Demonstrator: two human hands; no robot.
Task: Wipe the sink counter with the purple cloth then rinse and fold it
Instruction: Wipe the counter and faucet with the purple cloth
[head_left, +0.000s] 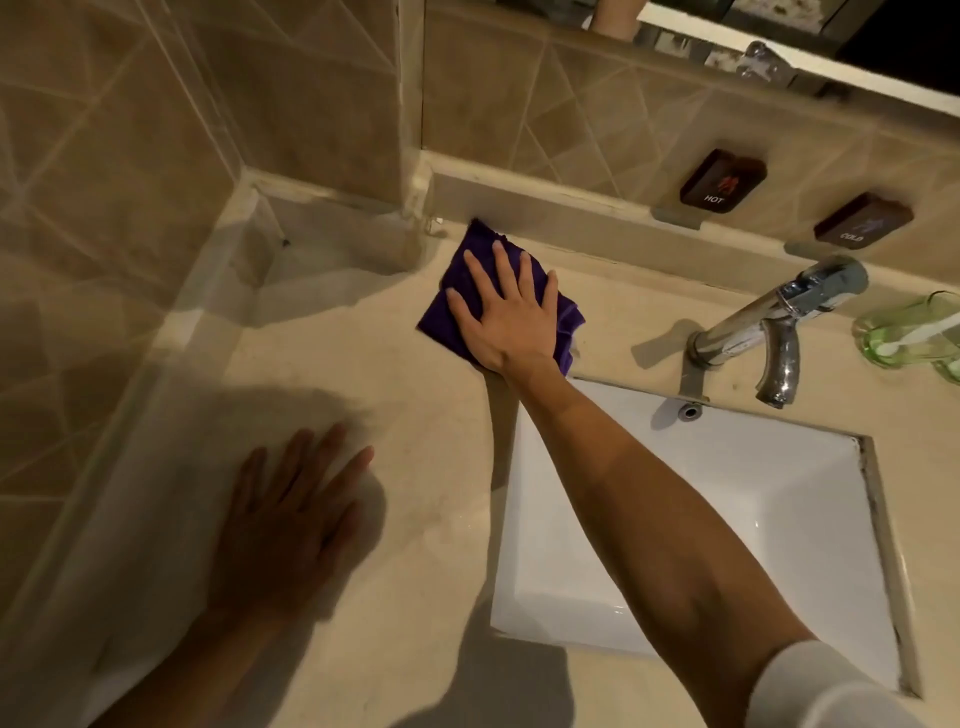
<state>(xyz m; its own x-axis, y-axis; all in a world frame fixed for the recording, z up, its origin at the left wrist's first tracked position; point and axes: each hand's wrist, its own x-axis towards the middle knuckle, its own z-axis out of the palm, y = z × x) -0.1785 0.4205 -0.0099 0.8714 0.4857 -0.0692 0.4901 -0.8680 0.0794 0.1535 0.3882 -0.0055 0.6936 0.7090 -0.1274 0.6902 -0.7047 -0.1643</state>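
The right hand (506, 317) lies flat on the purple cloth (457, 317), fingers straight and spread, pressing it onto the beige tabletop (415, 519); its grip holds nothing. The cloth sits near the back wall, left of the tap (769, 332) and just beyond the white sink (779, 509) corner. The left hand (291, 530) (in shadow, slightly blurred) rests open and flat on the tabletop, well apart from the cloth.
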